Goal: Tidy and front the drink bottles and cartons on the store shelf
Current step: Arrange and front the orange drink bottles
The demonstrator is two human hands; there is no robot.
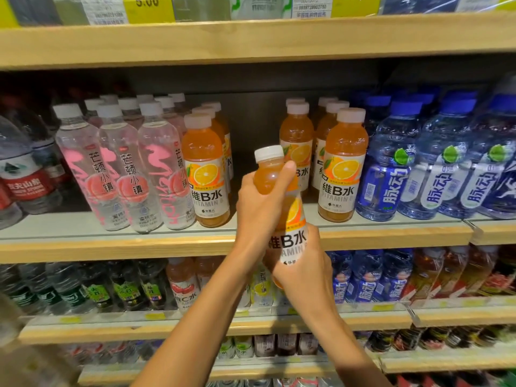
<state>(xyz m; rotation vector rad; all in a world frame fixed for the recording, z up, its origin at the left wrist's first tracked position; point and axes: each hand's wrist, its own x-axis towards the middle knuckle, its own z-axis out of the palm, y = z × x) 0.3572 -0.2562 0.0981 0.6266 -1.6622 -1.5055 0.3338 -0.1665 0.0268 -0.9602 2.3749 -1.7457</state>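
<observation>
An orange vitamin drink bottle (287, 219) with a white cap is held upright in front of the middle shelf (111, 244). My left hand (258, 208) grips its upper body near the neck. My right hand (304, 263) grips its lower part and base. Behind it the shelf shows an open gap between two groups of the same orange bottles, one on the left (206, 174) and one on the right (342, 169).
Clear pink-labelled bottles (120, 174) stand left of the orange ones, red-labelled water bottles (25, 177) at far left. Blue-capped bottles (391, 166) fill the right. A wooden shelf (251, 40) with price tags runs above; lower shelves (195, 325) hold several more drinks.
</observation>
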